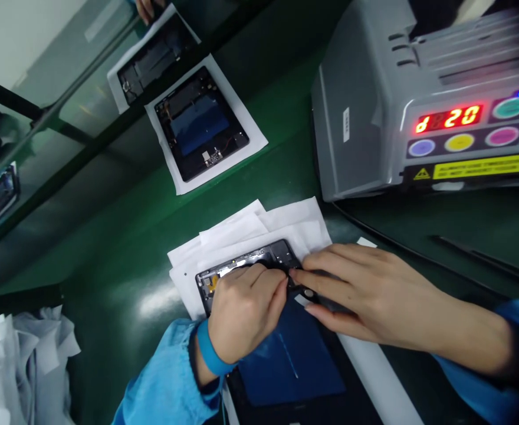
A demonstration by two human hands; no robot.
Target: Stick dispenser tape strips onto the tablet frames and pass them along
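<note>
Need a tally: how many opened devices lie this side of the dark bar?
2: near device at bottom centre, far device beyond, on a white sheet; papers could hide more.

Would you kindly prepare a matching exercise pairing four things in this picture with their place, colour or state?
Column one
1. Wristband
2. Grey machine
3. Nearer opened device
4. Bunched white sheets

Column two
A. Under the left hand and right hand
B. At the picture's far lower left
C. Bright blue, worn at the wrist
D. Showing red lit characters

Right pairs: 1-C, 2-D, 3-A, 4-B
</note>
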